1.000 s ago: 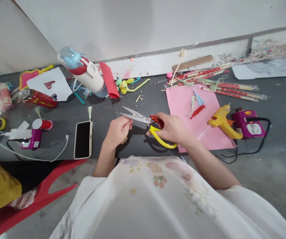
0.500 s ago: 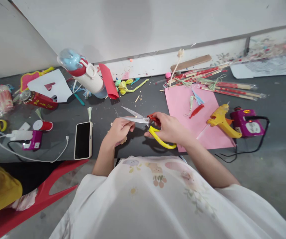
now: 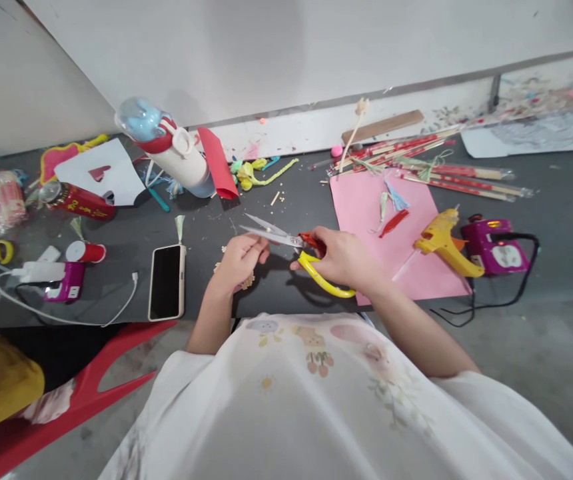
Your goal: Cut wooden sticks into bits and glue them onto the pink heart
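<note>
Is looking from the head, facing forward and downward over the shirt (image 3: pixel 291 413), viewing left hand (image 3: pixel 240 260), right hand (image 3: pixel 344 259) and tabletop (image 3: pixel 311 200) from quite near.

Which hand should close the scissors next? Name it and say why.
Likely the right hand: it grips the scissors at the handles, blades apart. The left hand is beside the blades, away from the handles; whether it pinches anything is too small to tell.

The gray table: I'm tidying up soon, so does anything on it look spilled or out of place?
Yes: small pale bits lie scattered loose on the gray table beyond the left hand, with more around it, like stray scraps.
</note>
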Motion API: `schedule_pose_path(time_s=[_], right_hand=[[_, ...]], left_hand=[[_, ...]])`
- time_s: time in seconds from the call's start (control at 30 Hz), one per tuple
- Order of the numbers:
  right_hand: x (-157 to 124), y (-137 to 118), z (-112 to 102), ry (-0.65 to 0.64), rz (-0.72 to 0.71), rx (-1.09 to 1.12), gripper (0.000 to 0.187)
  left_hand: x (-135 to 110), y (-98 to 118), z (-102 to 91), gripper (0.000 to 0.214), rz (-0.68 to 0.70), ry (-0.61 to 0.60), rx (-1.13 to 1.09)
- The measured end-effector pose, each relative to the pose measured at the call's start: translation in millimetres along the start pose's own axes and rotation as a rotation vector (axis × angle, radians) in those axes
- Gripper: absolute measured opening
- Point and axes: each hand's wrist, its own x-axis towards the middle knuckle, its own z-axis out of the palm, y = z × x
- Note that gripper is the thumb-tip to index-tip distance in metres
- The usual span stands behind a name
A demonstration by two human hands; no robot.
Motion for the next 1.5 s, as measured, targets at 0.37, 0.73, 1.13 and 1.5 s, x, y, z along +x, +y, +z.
schedule_pose_path(time_s=[0.37, 0.73, 1.13, 1.5], right_hand=[[1.8, 0.1, 6.0, 0.027, 0.08, 0.015, 0.041], [-0.9, 7.3, 10.1, 0.07, -0.085, 0.1, 0.048], [3.3, 5.9, 10.1, 0.049, 0.075, -0.022, 0.041], [5.0, 7.7, 11.5, 0.098, -0.056, 0.048, 0.051]], left_hand=[[-1.9, -4.5, 10.0, 0.021, 0.049, 0.286, 0.313], [-2.7, -11.9, 18.1, 0.026, 0.326, 0.196, 0.442], [2.9, -9.7, 11.5, 0.03, 0.247, 0.254, 0.454], [0.1, -16.4, 18.9, 0.031, 0.206, 0.147, 0.404]])
